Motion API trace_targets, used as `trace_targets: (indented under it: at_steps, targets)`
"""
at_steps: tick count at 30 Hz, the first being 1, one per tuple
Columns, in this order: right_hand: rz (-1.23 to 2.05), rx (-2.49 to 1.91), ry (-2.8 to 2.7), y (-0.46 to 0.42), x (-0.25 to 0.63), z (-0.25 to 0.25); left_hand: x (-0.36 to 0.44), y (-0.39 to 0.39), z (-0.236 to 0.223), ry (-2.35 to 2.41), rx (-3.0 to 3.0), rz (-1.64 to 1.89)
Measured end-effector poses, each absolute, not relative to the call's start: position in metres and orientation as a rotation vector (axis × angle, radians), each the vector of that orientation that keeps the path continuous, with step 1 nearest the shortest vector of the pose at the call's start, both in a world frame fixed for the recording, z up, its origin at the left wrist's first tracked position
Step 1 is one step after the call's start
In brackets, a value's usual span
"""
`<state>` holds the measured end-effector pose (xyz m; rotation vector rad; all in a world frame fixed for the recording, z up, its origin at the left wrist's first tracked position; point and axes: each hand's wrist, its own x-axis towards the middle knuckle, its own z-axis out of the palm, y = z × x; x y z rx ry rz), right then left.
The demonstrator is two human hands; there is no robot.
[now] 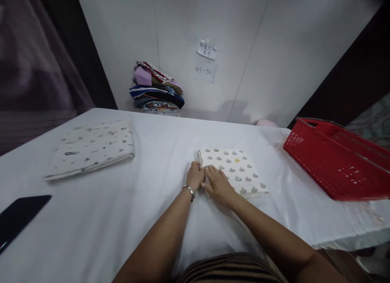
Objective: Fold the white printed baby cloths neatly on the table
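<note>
A folded cream cloth (233, 163) with grey, green and yellow apple-like prints lies on the white-covered table in front of me. At its left edge, my left hand (195, 176) has its fingers curled around the fold, and a silver bracelet circles that wrist. My right hand (219, 187) rests on top of the cloth near the same edge, fingers stretched out and pressing down beside the left hand. Its thumb comes close to the left fingers. To the left lies a larger folded white cloth (97, 145) with small grey motifs, touched by neither hand.
On the right stands a red plastic basket (323, 165). A stack of folded fabrics (158, 90) sits at the table's back edge by the wall. A dark flat object (22, 218) lies at the left, and handwritten paper signs (206, 49) hang on the wall.
</note>
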<state>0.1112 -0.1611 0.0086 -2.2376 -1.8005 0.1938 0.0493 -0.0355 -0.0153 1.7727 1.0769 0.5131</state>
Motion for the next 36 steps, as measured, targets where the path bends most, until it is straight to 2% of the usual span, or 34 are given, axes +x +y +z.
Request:
trace_targets:
  at_steps: [5, 10, 17, 20, 24, 28, 32, 36]
  targets:
    - [-0.104, -2.200, -1.909, -0.178, 0.089, -0.013, 0.051, -0.036, -0.015, 1.079, 1.776, 0.520]
    - [-0.175, -2.198, -1.937, -0.179, 0.086, -0.018, 0.050, -0.037, -0.013, 1.080, 1.828, 0.516]
    - [-0.183, -2.162, -1.956, -0.180, 0.084, -0.009, 0.039, -0.042, -0.002, 1.147, 2.136, 0.648]
    - [-0.200, -2.118, -1.946, -0.181, 0.083, -0.006, 0.048, -0.047, 0.008, 1.039, 2.289, 0.707]
    - [-0.217, -2.069, -1.961, -0.182, 0.080, -0.004, 0.073, -0.046, 0.013, 0.757, 2.482, 0.458]
    - [-0.268, -2.042, -1.970, -0.189, 0.075, -0.011, 0.083, -0.035, 0.001, 0.852, 2.424, 0.195]
    - [-0.224, -1.987, -2.002, -0.210, 0.071, -0.018, 0.079, -0.031, -0.015, 0.858, 2.402, 0.266]
    - [-0.023, -1.808, -2.125, -0.240, 0.087, -0.003, 0.074, -0.035, -0.020, 0.840, 2.424, 0.385]
